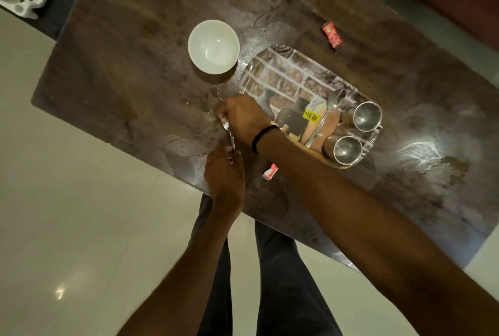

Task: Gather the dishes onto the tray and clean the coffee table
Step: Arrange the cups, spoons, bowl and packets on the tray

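A steel spoon (231, 136) is being held just left of the steel tray (272, 66), above the coffee table (135, 66): the left hand (224, 173) is gripping its handle, and the right hand (244, 117) is pinching its bowl end. A white bowl (213, 46) is standing beside the tray.

Steel cups (367, 115) and a spoon (336, 99) crowd the tray's (283, 71) right end (its left half lies bare).

The coffee table (135, 66) bears a white bowl (213, 46), a steel tray (280, 74), a far sachet (332, 36) and a near sachet (270, 171).
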A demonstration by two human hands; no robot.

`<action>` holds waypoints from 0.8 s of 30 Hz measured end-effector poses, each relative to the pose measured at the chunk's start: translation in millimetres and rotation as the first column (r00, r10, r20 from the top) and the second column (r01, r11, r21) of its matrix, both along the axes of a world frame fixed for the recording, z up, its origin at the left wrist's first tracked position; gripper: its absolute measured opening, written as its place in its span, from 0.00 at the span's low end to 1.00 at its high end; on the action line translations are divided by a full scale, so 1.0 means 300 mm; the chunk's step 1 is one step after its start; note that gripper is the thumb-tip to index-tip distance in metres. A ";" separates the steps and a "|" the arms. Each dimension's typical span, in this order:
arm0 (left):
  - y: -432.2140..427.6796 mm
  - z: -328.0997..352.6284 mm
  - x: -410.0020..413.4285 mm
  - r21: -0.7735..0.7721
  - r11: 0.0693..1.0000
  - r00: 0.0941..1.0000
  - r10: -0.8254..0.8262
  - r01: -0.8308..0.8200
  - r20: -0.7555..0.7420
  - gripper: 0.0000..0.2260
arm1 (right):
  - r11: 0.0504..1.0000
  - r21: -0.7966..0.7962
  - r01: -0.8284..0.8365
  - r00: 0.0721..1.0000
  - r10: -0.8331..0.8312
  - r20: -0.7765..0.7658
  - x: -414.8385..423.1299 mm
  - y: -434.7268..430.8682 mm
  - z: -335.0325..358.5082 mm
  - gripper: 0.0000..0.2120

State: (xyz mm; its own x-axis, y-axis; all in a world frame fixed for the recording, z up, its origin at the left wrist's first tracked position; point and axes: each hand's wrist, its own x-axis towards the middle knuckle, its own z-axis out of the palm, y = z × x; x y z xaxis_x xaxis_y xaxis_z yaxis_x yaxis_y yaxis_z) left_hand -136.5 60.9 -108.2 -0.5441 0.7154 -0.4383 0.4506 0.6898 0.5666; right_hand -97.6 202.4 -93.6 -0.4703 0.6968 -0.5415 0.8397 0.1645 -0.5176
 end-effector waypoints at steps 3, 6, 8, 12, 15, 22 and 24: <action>0.043 0.055 0.022 0.065 0.993 0.992 -0.097 0.102 -0.076 0.09 | 0.986 0.103 0.132 0.990 -0.126 -0.062 0.119 0.079 0.066 0.08; 0.119 0.098 0.080 0.119 0.971 0.976 -0.199 0.209 -0.092 0.08 | 0.961 0.151 0.230 0.972 -0.219 -0.086 0.261 0.180 0.127 0.06; 0.177 0.109 0.139 0.148 0.950 0.959 -0.258 0.273 -0.114 0.08 | 0.950 0.150 0.274 0.962 -0.270 -0.046 0.353 0.245 0.138 0.06; 0.293 0.091 0.235 0.068 0.906 0.902 -0.405 0.418 -0.149 0.06 | 0.922 0.130 0.364 0.931 -0.363 -0.027 0.492 0.326 0.094 0.05; 0.335 0.050 0.257 0.009 0.888 0.874 -0.451 0.460 -0.179 0.06 | 0.913 0.153 0.378 0.924 -0.383 0.005 0.536 0.332 0.028 0.05; 0.360 -0.002 0.270 -0.024 0.878 0.864 -0.474 0.478 -0.171 0.07 | 0.884 0.213 0.416 0.908 -0.415 -0.050 0.559 0.313 -0.074 0.05; 0.362 -0.010 0.271 -0.014 0.886 0.873 -0.460 0.464 -0.165 0.06 | 0.885 0.260 0.387 0.921 -0.385 -0.058 0.550 0.305 -0.095 0.05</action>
